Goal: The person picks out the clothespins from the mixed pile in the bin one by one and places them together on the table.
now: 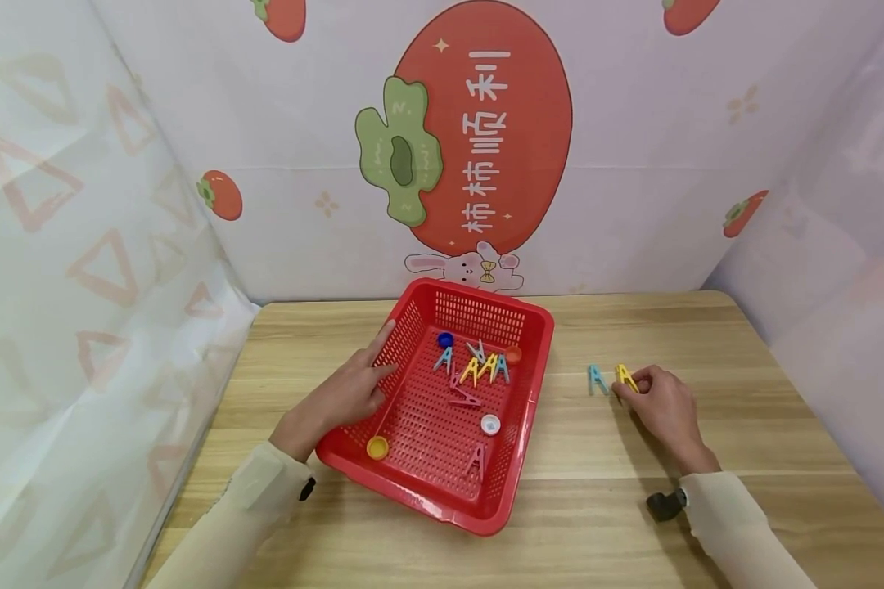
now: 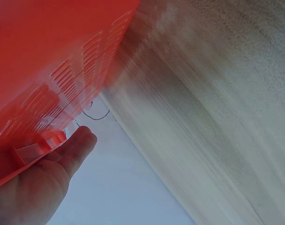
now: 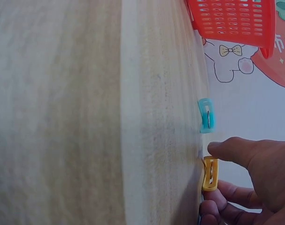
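A red plastic basket [image 1: 526,421] stands at an angle on the table. My left hand [image 1: 346,393] holds its left rim, one finger stretched along the edge and the thumb pointing over the inside. From the left wrist, that hand [image 2: 43,183] shows against the basket's outer wall [image 2: 53,84]. My right hand [image 1: 663,409] has thumb and fingers around a yellow clothespin [image 1: 626,378] at table level. In the right wrist view the thumb lies just above the clothespin [image 3: 211,173], fingers below it. A light blue clothespin [image 1: 597,379] lies just left of it.
Inside the basket lie several clothespins, among them a pink one [image 1: 477,460] and a yellow one [image 1: 471,372]. Bottle caps lie there too: blue [image 1: 445,339], orange [image 1: 512,355], white [image 1: 490,424] and yellow [image 1: 377,447]. A printed wall cloth [image 1: 633,204] hangs behind the wooden table [image 1: 597,523].
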### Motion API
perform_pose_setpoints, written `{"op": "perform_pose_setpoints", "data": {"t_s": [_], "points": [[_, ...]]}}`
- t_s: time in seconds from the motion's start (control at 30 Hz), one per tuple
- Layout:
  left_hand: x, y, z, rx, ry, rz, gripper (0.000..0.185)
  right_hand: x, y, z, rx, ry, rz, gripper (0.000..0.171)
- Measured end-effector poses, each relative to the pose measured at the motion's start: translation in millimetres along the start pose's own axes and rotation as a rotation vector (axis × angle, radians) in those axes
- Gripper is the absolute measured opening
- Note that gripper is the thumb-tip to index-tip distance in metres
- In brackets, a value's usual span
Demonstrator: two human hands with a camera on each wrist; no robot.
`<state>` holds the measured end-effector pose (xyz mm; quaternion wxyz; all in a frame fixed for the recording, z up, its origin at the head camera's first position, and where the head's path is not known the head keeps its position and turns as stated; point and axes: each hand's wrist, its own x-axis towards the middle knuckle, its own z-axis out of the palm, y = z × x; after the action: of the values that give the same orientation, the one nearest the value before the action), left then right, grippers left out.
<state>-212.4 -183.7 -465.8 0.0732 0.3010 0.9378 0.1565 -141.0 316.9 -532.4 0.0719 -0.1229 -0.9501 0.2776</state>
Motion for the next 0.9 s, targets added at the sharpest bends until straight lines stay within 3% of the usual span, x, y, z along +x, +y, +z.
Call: {"op": "perform_pose_setpoints", "data": {"t_s": [0.5,0.7,0.9], "points": [[1.2,1.1,-0.6,0.004,-0.005,-0.012,0.056,-3.7,4.6,-5.9,0.054,0.007,0.028,0.060],[1.7,0.8,-1.0,-0.009,-0.008,-0.016,0.057,-5.3,7.1,-12.1,0.129,0.037,-0.007,0.054],[0.5,1.3,-1.1,-0.004,-0.005,-0.012,0.056,-5.3,2.6,-20.4,0.231,0.066,-0.100,0.051]]}}
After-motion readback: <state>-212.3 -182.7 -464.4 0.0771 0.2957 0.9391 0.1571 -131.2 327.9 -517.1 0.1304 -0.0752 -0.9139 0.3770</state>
